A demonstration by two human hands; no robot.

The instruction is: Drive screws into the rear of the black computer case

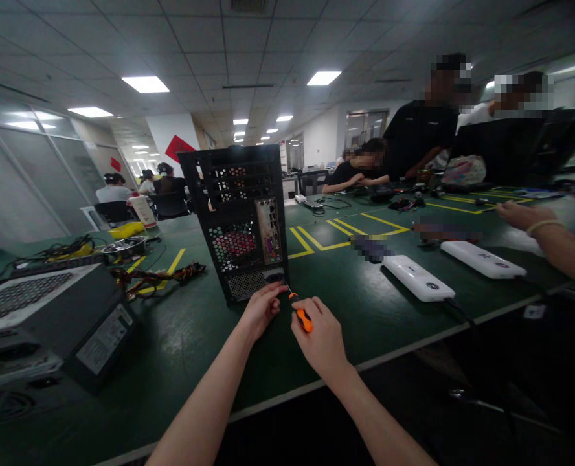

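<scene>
A black computer case (231, 223) stands upright on the green table, its perforated back towards me. My right hand (320, 333) grips a screwdriver (303, 316) by its orange and black handle. The thin shaft points up and left to the lower right edge of the case back. There, my left hand (262, 312) has its fingers curled, with the fingertips together beside the screwdriver's tip. Whatever those fingertips may hold is too small to make out. Just above them is the power socket (274, 277) in the case's lower part.
Grey power supply units (49, 323) are stacked at left, with bundled cables (158, 277) behind them. Two white power banks (418, 278) lie to the right. Another person's hand (530, 217) reaches in at far right. Yellow tape lines mark the green table (346, 310); people sit and stand beyond it.
</scene>
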